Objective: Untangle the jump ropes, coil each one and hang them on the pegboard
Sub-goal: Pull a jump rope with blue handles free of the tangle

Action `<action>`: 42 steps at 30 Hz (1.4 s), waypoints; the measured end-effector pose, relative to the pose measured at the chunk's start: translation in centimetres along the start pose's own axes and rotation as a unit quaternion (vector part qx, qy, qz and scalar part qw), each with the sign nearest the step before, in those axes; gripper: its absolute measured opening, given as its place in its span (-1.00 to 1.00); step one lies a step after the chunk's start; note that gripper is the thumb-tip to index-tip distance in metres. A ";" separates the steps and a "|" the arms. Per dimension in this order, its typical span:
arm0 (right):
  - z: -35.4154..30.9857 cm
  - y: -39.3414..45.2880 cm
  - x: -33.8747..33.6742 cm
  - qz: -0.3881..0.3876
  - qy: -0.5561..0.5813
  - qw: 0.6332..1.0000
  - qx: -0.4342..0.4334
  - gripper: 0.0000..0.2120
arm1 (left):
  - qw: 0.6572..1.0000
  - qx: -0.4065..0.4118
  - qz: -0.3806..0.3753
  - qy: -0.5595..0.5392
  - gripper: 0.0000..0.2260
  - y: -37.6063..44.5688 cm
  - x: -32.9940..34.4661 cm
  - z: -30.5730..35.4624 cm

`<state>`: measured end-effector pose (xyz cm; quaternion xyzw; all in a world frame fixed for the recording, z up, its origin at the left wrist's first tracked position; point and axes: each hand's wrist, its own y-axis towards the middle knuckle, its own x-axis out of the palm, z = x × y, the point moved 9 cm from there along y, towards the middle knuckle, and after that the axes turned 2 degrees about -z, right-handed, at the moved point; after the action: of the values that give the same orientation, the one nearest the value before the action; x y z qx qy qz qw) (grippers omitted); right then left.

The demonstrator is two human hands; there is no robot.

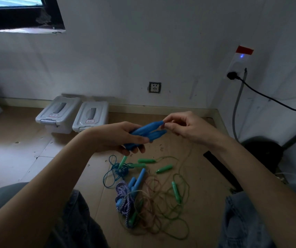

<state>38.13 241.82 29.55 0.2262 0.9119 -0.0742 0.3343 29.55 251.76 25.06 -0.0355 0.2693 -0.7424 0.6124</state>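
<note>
Dim light blurs the rope tangle (143, 197) on the floor (27, 154). Left hand (118, 138) grips blue handles (147, 131); right hand (185, 126), at 3 o'clock, pinches their tips.

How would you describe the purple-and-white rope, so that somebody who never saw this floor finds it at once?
Start at the tangle of jump ropes on the cardboard floor, between the seated person's knees. At the pile's lower left lies the purple-and-white rope, bunched beside blue handles. It alone is thick, twisted and two-coloured; the cords around it are thin and plain green, blue or brownish.
</note>
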 end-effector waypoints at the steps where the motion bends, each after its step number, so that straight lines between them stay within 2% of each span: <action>1: 0.0 -0.1 -0.1 0.002 0.009 1.000 0.001 -0.86 | 1.000 -0.001 -0.004 0.007 -0.87 0.0 0.1 -0.1; 5: 0.5 -0.3 -0.3 0.012 0.036 0.999 0.010 -0.84 | 1.000 0.003 0.013 0.022 -0.87 0.1 -0.1 0.0; 8: 1.4 -0.2 -0.9 0.066 0.087 0.993 0.039 -0.83 | 0.999 0.005 0.027 -0.021 -0.86 0.5 0.0 -0.1; 9: 1.7 -0.1 -0.9 0.092 0.064 0.992 0.050 -0.84 | 0.999 -0.004 0.037 -0.036 -0.86 0.8 0.2 -0.4; 11: 2.2 0.1 0.0 0.102 -0.104 0.986 0.083 -0.84 | 0.997 -0.039 0.064 -0.028 -0.87 1.8 0.6 -1.7; 13: 2.4 0.2 2.7 0.029 -0.300 0.947 0.108 -0.82 | 0.992 -0.088 0.084 0.028 -0.88 2.7 0.9 -3.3; 15: 1.7 0.0 6.7 -0.072 -0.440 0.894 0.051 -0.81 | 0.982 -0.133 0.076 0.106 -0.91 3.3 1.6 -4.9; 17: 1.0 -0.9 10.1 -0.169 -0.504 0.847 -0.023 -0.77 | 0.970 -0.165 0.020 0.177 -0.89 3.8 3.2 -6.2; 19: 0.6 -1.8 11.9 -0.231 -0.508 0.826 -0.082 -0.82 | 0.956 -0.194 -0.074 0.205 -0.93 3.3 5.4 -7.4; 20: 0.3 -2.3 12.4 -0.251 -0.486 0.832 -0.100 -0.86 | 0.949 -0.203 -0.127 0.203 -0.96 2.7 6.6 -7.7; 22: -0.4 -2.9 12.5 -0.284 -0.393 0.869 -0.098 -0.95 | 0.935 -0.193 -0.220 0.200 -0.93 1.3 8.4 -7.5; 24: -0.9 -3.1 11.0 -0.315 -0.267 0.909 -0.052 -0.88 | 0.929 -0.153 -0.281 0.185 -0.95 0.2 9.6 -6.1; 26: -1.7 -3.4 8.5 -0.326 -0.109 0.939 -0.015 -0.90 | 0.942 -0.088 -0.293 0.136 -0.86 -0.7 9.6 -3.4; 28: -3.1 -3.1 5.2 -0.267 0.078 0.960 -0.018 -0.95 | 0.955 -0.012 -0.290 0.062 -0.76 -2.0 8.6 0.0; 29: -3.5 -2.9 3.7 -0.223 0.181 0.958 -0.024 -0.92 | 0.957 0.025 -0.287 0.030 -0.77 -2.5 7.9 1.4; 31: -3.4 -2.6 2.6 -0.171 0.318 0.933 -0.017 -0.83 | 0.959 0.081 -0.273 0.009 -0.78 -3.2 6.9 3.2; 34: -2.3 -2.3 3.5 -0.155 0.298 0.942 0.007 -0.68 | 0.965 0.108 -0.236 0.037 -0.77 -3.0 6.6 3.7; 36: -1.7 -2.2 3.9 -0.150 0.301 0.942 0.014 -0.67 | 0.968 0.126 -0.210 0.048 -0.80 -2.9 6.2 3.9; 40: -0.5 -1.8 4.1 -0.097 0.371 0.922 0.054 -0.61 | 0.982 0.173 -0.068 0.022 -0.91 -2.6 2.8 4.6; 42: -0.1 -1.8 4.3 -0.087 0.386 0.915 0.074 -0.60 | 0.980 0.199 0.008 0.017 -0.84 -2.6 1.3 5.1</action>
<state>34.34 241.78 26.83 0.1807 0.9781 -0.0771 -0.0689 28.90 249.03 30.20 0.1022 0.1271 -0.7766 0.6086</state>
